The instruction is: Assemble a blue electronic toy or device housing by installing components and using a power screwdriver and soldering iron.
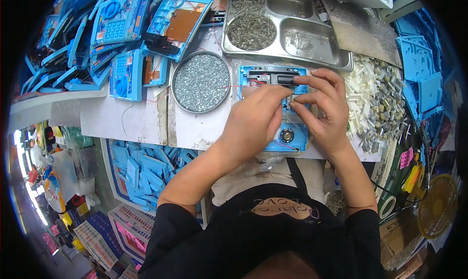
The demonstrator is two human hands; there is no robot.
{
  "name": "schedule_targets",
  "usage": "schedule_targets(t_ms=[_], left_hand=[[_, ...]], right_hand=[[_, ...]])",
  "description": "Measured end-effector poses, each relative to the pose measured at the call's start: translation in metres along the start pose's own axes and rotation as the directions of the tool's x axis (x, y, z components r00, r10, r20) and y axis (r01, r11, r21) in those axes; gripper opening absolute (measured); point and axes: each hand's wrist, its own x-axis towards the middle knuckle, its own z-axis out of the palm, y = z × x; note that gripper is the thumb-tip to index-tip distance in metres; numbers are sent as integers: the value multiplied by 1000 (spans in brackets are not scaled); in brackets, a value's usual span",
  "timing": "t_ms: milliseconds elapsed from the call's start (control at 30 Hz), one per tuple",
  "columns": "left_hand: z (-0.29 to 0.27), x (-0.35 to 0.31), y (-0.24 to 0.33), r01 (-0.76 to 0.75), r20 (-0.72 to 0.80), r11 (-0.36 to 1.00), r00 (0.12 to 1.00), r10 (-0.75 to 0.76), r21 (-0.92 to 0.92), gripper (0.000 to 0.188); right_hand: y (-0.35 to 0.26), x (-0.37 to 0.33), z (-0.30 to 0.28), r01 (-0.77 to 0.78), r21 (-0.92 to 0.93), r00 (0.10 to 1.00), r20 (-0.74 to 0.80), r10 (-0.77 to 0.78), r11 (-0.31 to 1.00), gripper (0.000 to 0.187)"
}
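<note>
A light-blue plastic toy housing [301,141] lies open side up on the table in front of me. Along its far end runs a black part [280,79], and a round metal speaker [286,135] sits near its close end. Bent over the left half of the housing, my left hand [253,115] has its fingers closed at the middle. My right hand [325,106] comes in from the right, thumb and forefinger pinched close together beside the left fingertips. Whatever lies between the fingers of either hand is too small or hidden.
A round tray of small silver screws [201,81] stands left of the housing. Beyond is a metal compartment tray [287,23] with small metal parts. White plastic pieces [363,89] and small metal motors [387,101] are heaped at right. Blue toy units [117,28] pile up at far left.
</note>
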Motion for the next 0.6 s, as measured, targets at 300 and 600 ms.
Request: schedule_targets(t_ms=[300,600], left_hand=[[0,20,-7,193,132,978,974,-182,-75,11],[13,12,-8,39,84,998,995,-44,56,12]], right_hand=[[18,-3,-3,-57,60,998,32,55,997,21],[56,-111,-168,-602,190,604,-527,598,776,16]])
